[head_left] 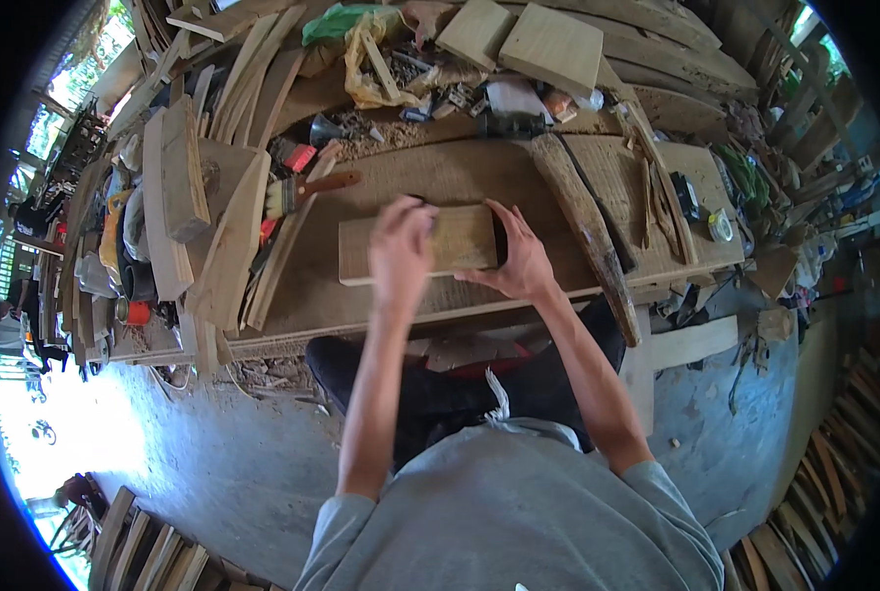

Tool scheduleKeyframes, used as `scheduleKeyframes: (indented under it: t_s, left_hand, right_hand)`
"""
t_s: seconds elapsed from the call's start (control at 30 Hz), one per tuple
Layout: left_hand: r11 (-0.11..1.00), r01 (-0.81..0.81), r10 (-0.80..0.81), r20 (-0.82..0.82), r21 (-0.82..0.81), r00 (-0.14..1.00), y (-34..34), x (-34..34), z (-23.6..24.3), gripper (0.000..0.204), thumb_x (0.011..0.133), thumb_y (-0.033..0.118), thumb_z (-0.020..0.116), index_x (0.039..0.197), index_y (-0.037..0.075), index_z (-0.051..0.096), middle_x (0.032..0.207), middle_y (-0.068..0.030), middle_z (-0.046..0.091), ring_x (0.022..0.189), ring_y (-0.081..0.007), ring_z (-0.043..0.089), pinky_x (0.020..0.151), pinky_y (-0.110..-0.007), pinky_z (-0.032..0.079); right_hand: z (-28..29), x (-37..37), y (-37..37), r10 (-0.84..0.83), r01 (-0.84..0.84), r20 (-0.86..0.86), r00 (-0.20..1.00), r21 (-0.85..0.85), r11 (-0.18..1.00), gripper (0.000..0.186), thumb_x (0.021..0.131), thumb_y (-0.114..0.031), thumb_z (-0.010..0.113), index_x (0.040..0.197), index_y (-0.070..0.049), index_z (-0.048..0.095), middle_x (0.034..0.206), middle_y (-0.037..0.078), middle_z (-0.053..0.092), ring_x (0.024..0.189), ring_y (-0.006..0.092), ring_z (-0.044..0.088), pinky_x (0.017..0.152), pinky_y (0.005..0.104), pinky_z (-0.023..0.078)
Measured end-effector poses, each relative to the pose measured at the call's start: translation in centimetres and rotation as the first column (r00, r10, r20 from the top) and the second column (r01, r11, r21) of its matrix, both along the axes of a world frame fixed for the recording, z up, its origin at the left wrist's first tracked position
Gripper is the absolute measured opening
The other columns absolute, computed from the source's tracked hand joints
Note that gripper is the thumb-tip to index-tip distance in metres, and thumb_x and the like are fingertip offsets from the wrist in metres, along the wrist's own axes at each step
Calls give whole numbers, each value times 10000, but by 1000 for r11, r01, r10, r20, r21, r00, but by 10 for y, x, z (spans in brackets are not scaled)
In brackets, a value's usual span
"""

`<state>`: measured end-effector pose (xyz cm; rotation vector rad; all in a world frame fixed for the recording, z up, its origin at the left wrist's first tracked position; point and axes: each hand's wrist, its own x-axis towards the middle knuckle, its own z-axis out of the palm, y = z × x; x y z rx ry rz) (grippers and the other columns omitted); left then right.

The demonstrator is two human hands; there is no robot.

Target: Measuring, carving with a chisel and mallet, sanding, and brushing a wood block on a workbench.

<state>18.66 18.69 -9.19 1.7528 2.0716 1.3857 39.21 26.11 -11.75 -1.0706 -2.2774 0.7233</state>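
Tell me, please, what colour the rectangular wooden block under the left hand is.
The block is light tan, best seen in head view.

1. Rectangular block (465,239): pale wood, matt, smooth-looking top.
2. Bench plank (430,169), beneath the block: brown wood, matt, visibly grained.
3. Paintbrush (312,187), left of the block: reddish-brown wooden handle, pale bristles.
4. Long slat (583,222), right of the block: rough, weathered-looking wood.
5. Square-cut board (551,49), beyond the block: pale wood, smooth, matt.
6. Green bag (346,22), beyond the block: thin, crumpled plastic.
7. Shirt (519,512), nearer than the block: grey cloth, matt.
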Motion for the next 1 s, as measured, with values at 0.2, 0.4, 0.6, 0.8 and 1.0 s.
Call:
scheduleKeyframes:
  t_s: [0.2, 0.4, 0.6, 0.8, 1.0]
  left_hand:
    - [982, 174, -175, 7, 68, 985, 13, 62, -4, 150, 965, 36, 682, 1079, 68, 773, 1229, -140, 696, 1229, -359, 662, 1055, -456, 543]
    - [989, -122, 128, -78, 78, 989, -42, -39, -4, 186, 1014, 45, 658, 1151, 84, 777, 1268, -146, 710, 1239, -364, 687, 1023, -461, 566]
    - [993, -105, 106, -17, 62, 994, -61, 9, -10, 211, 946, -16, 680, 1111, 62, 785, 1293, -150, 670, 1283, -366, 646, 1095, -470, 526]
    - [995, 43, -40, -30, 90, 999, -37, 20, -4, 211, 934, -4, 697, 1107, 77, 785, 1245, -145, 699, 1234, -363, 671, 1070, -471, 542]
    - [983, -175, 175, 8, 50, 985, 1, -5, -5, 166, 973, 45, 684, 1103, 73, 784, 1226, -140, 715, 1184, -348, 694, 1016, -449, 571]
  right_hand:
    - [-27, -1, 8, 70, -60, -83, 994, 121, 991, 1160, 646, -472, 972, 1556, -4, 426, 1491, 249, 586, 1421, 426, 546, 1287, 526, 345]
    - [-1, -2, 1, -34, 34, 18, 999, -37, 999, 1255, 614, -622, 985, 1592, -85, 412, 1583, 205, 528, 1532, 519, 369, 1266, 551, 368]
    - [-2, -6, 0, -5, 5, 12, 1000, -65, 998, 1248, 621, -593, 995, 1599, -97, 398, 1592, 206, 518, 1533, 517, 370, 1259, 553, 377]
    - [-6, 1, 0, -27, 27, 3, 1000, -65, 998, 1250, 621, -590, 993, 1598, -87, 397, 1573, 231, 530, 1532, 517, 373, 1264, 542, 372]
    - [-1, -5, -2, -20, 22, 35, 999, -79, 997, 1254, 622, -598, 987, 1591, -60, 398, 1563, 238, 535, 1525, 516, 384, 1277, 533, 356]
